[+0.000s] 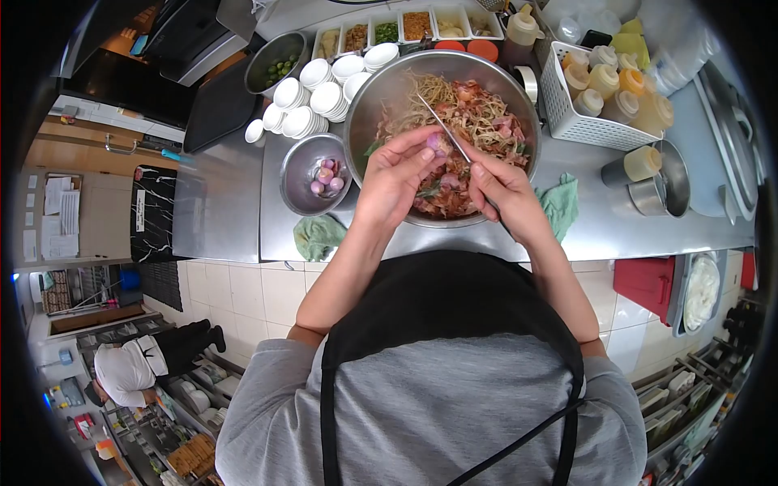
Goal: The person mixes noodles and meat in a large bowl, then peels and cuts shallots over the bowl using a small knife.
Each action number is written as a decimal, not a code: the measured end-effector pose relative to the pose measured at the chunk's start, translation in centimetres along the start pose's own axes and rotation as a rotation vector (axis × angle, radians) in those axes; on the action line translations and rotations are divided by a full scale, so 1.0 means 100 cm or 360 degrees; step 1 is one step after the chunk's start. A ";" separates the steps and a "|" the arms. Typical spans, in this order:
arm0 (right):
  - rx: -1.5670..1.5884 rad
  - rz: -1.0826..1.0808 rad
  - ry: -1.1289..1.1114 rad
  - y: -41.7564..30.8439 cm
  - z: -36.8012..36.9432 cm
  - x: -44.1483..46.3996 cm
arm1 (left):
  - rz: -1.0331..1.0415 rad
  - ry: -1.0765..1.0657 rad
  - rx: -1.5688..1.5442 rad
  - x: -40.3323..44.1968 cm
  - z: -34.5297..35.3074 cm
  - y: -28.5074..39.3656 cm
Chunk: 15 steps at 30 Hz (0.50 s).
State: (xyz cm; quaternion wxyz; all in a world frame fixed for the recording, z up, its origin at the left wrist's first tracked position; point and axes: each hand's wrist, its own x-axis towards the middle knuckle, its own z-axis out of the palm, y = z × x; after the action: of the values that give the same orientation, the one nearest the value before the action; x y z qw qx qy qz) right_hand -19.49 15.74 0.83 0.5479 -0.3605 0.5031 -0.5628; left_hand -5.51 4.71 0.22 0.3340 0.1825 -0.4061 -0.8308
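My left hand (397, 172) is closed on a purple-skinned shallot (439, 146), held over a large steel bowl (356, 121). My right hand (504, 193) grips a knife (444, 125), its thin blade slanting up and left past the shallot. The blade lies close against the shallot; whether it cuts in, I cannot tell. Below both hands, the large bowl holds a heap of brownish shreds and reddish-purple peelings (474, 109). A smaller steel bowl (293, 194) to the left of my left hand contains several shallots (326, 180).
Stacked white cups (328, 99) and a pot of green limes (301, 49) stand at back left. A white basket of squeeze bottles (579, 125) is at right, beside metal containers (655, 197). Green cloths (318, 236) lie near the counter edge. Another person (134, 368) stands far left.
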 end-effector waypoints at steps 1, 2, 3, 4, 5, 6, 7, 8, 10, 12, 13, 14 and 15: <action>0.0009 -0.0004 0.0009 0.000 -0.001 0.001 | -0.0023 0.0006 0.0017 -0.001 0.002 0.001; 0.0007 -0.0002 0.0006 0.000 0.000 0.001 | -0.0044 0.0014 0.0034 -0.002 0.003 0.002; -0.0062 -0.0051 0.0068 -0.001 0.001 0.002 | -0.0041 0.0017 0.0032 -0.002 0.003 0.004; -0.0132 -0.0101 0.0131 -0.001 0.002 0.002 | -0.0046 0.0030 0.0055 -0.003 0.002 0.006; -0.0136 -0.0100 0.0127 0.000 0.000 0.003 | -0.0050 0.0044 0.0076 -0.003 0.000 0.008; -0.0238 -0.0131 0.0186 0.003 -0.004 0.005 | 0.0020 0.0079 0.0219 -0.002 -0.005 0.012; -0.0337 -0.0162 0.0240 0.005 -0.007 0.006 | 0.0090 0.0118 0.0362 -0.002 -0.014 0.019; -0.0341 -0.0157 0.0227 0.006 -0.010 0.006 | 0.0143 0.0241 0.0593 -0.005 -0.025 0.027; -0.0428 -0.0072 0.0372 0.007 -0.017 0.005 | 0.0223 0.0513 0.1003 -0.008 -0.059 0.042; -0.0443 -0.0023 0.0365 0.007 -0.022 0.002 | 0.0181 0.0724 0.1297 -0.016 -0.101 0.056; -0.0449 0.0023 0.0368 0.006 -0.022 0.002 | 0.0184 0.0735 0.1293 -0.020 -0.118 0.059; -0.0453 0.0023 0.0358 0.005 -0.021 0.001 | 0.0315 0.0831 0.1792 -0.023 -0.132 0.062; -0.0448 0.0002 0.0347 0.002 -0.020 -0.001 | 0.0446 0.0917 0.2292 -0.024 -0.133 0.066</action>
State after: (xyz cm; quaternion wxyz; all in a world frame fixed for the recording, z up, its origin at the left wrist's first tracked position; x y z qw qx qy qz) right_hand -21.35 16.16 0.16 0.4347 -0.3701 0.6336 -0.5221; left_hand 6.50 -3.87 -2.47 0.3272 0.5093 -0.7610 -0.2334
